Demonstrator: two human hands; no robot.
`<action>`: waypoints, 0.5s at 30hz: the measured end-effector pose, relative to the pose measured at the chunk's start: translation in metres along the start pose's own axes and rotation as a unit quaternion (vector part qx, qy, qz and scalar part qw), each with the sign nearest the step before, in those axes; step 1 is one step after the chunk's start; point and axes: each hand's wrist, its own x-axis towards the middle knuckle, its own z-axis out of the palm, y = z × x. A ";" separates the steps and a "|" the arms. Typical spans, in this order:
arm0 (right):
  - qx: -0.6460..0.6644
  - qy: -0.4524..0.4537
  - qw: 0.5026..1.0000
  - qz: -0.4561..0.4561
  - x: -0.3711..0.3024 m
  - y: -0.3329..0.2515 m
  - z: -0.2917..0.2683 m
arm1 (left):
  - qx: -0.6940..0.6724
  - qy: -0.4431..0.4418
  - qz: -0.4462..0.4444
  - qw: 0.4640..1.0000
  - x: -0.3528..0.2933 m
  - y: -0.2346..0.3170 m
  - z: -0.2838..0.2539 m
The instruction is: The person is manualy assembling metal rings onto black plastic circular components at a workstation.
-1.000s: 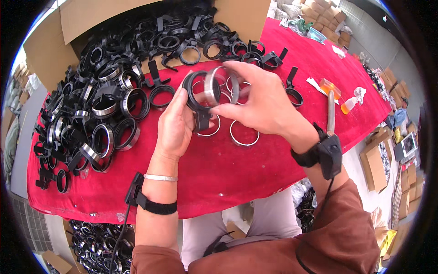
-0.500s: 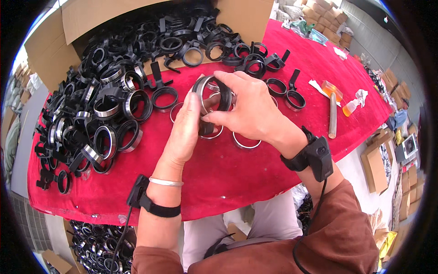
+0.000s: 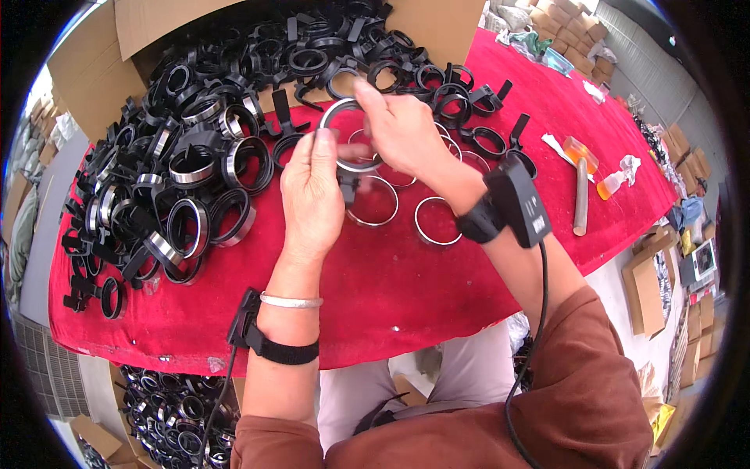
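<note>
My left hand (image 3: 311,195) is closed around the lower left side of a black ring holder with a silvery metal band (image 3: 331,117), tilted above the table. A black tab of it shows beside my fingers. My right hand (image 3: 406,137) is at the ring's right side; its fingertips are smeared by motion, so whether they grip the ring is unclear. Below my hands, thin silver metal rings (image 3: 396,209) lie flat on the red cloth, with another thin ring (image 3: 438,244) nearer my right wrist. More thin rings are partly hidden behind my right hand.
A large heap of black ring holders (image 3: 191,168) spills from a cardboard box (image 3: 437,30) across the left and back of the red-covered table (image 3: 437,305). To the right lie a grey rod (image 3: 581,199) and small orange-filled bottles (image 3: 611,185). More ring holders (image 3: 168,414) sit below the table edge.
My right hand has shifted upward and its fingers have moved off their earlier wrap around the ring's top and right side. My left hand keeps the ring, which now faces more toward me.
</note>
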 end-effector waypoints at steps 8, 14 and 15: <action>0.380 -0.093 0.889 0.237 0.082 0.005 0.011 | 0.335 0.168 0.305 0.876 0.001 -0.005 -0.012; -0.016 -0.054 0.998 0.010 0.071 0.045 -0.006 | 0.579 0.125 0.115 0.797 0.005 -0.018 -0.010; -0.055 -0.002 0.998 -0.011 0.067 0.060 -0.013 | 0.609 0.100 0.101 0.780 0.004 -0.022 -0.011</action>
